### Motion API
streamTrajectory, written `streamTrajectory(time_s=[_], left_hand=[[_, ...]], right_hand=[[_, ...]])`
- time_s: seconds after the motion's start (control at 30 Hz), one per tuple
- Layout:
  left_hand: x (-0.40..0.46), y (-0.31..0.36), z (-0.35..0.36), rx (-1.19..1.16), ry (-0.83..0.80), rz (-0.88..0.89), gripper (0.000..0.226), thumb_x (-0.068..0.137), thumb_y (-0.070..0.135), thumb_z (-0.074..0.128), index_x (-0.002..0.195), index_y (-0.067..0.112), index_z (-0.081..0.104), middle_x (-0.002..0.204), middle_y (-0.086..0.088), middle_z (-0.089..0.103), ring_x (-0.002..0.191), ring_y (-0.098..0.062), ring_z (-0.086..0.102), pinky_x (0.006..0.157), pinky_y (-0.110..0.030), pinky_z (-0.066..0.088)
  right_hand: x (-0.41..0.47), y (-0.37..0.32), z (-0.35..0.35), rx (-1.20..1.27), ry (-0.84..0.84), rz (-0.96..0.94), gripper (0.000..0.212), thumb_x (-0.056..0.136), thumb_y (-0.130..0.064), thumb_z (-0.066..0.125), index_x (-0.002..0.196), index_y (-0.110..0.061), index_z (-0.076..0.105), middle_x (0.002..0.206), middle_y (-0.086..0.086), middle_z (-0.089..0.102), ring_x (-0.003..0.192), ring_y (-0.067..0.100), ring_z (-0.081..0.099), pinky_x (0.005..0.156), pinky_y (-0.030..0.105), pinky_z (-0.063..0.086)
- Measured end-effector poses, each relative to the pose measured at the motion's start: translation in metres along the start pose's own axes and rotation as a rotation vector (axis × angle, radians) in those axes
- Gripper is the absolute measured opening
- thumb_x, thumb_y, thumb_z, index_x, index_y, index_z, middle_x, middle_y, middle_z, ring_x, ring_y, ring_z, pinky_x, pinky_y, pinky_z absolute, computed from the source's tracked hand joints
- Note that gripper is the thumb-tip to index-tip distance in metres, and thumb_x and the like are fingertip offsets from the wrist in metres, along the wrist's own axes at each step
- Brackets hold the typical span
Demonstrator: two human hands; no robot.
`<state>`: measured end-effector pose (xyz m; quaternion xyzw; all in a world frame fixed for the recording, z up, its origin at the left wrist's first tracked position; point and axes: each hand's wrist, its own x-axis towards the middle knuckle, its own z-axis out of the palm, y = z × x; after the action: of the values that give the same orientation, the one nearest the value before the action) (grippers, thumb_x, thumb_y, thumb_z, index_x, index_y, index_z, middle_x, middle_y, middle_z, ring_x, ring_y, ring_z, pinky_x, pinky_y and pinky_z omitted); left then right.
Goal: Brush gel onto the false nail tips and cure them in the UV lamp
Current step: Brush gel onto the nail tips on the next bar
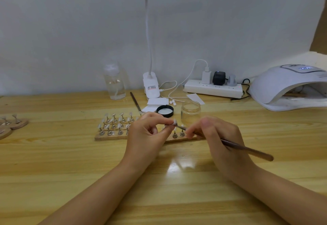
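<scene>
My left hand pinches a small holder with a pale false nail tip at its top. A thin dark-handled brush sits in my right hand's pinch, its tip touching that nail. Behind my hands lies a wooden strip carrying several metal stands with nail tips. A clear open gel jar stands just beyond my hands, its black lid beside it. The white UV lamp sits at the back right with its display lit.
A second brush lies near the lid. A clear bottle, a white clip lamp, a power strip with cables and white paper slips line the back. Round wooden nail stands sit at the far left.
</scene>
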<state>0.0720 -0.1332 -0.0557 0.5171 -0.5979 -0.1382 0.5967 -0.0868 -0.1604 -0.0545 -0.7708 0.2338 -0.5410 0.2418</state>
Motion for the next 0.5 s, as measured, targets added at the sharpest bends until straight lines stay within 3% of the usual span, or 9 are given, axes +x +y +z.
streamTrajectory(time_s=[0.1, 0.2, 0.4, 0.5], left_hand=[[0.0003, 0.0, 0.0, -0.002, -0.002, -0.007, 0.026, 0.071, 0.01, 0.074, 0.069, 0.036, 0.068, 0.077, 0.007, 0.063, 0.045, -0.008, 0.036, 0.05, -0.008, 0.033], [0.0, -0.0006, -0.0001, 0.008, 0.004, -0.005, 0.029, 0.071, 0.009, 0.074, 0.068, 0.037, 0.068, 0.076, 0.009, 0.063, 0.045, -0.008, 0.036, 0.051, -0.008, 0.033], [0.0, -0.0019, 0.0003, 0.001, 0.014, -0.03, 0.028, 0.071, 0.012, 0.075, 0.067, 0.039, 0.068, 0.073, 0.015, 0.062, 0.045, -0.01, 0.037, 0.057, -0.023, 0.042], [-0.0002, -0.0018, -0.0004, 0.016, 0.007, -0.024, 0.029, 0.071, 0.011, 0.074, 0.068, 0.039, 0.068, 0.072, 0.014, 0.061, 0.045, -0.006, 0.035, 0.057, -0.012, 0.036]], right_hand=[[-0.0006, -0.0006, -0.0004, 0.012, 0.04, -0.077, 0.042, 0.092, -0.028, 0.031, 0.069, -0.018, 0.064, 0.065, -0.003, 0.064, 0.065, 0.006, 0.061, 0.061, 0.024, 0.049], [0.0019, -0.0002, 0.0001, -0.091, 0.06, -0.076, 0.037, 0.091, -0.029, 0.033, 0.077, -0.019, 0.066, 0.074, -0.013, 0.064, 0.073, 0.004, 0.06, 0.066, 0.024, 0.048], [0.0004, -0.0001, -0.0002, -0.027, 0.069, -0.074, 0.037, 0.092, -0.031, 0.03, 0.072, -0.03, 0.061, 0.068, -0.009, 0.063, 0.069, 0.005, 0.06, 0.063, 0.027, 0.049], [0.0028, 0.0001, 0.0009, -0.105, 0.066, -0.079, 0.036, 0.091, -0.03, 0.03, 0.078, -0.023, 0.064, 0.076, -0.021, 0.059, 0.074, 0.003, 0.059, 0.065, 0.028, 0.048]])
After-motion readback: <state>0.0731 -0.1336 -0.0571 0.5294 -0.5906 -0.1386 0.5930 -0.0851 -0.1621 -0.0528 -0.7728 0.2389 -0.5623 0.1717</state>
